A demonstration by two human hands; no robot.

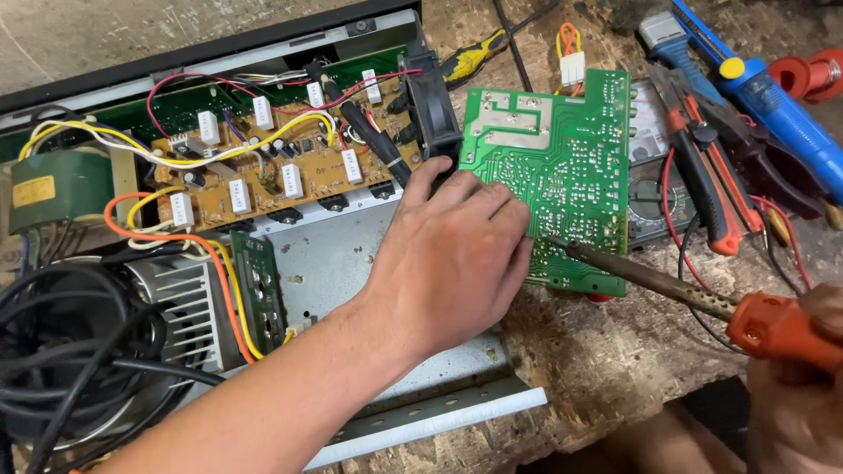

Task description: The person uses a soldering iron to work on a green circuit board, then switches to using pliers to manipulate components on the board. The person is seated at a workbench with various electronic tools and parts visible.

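Nearest the camera, the right hand [812, 351] is seen at the lower right, closed around the orange handle of a soldering iron [702, 303]. Its metal tip is laid on the green circuit board [562, 167], just beside the left hand's fingers [509, 219]. That board is pressed flat on the wooden worktop [597, 369] by the left hand [448, 254], palm down, fingers spread, nothing gripped. For good work, the board should be kept still and the fingers kept off the hot tip. Left of the left arm, an opened metal case [334, 254] with a brown board [263, 175] is seen. Beyond the board, red cutters [702, 175] and a blue tool [764, 96] are laid.
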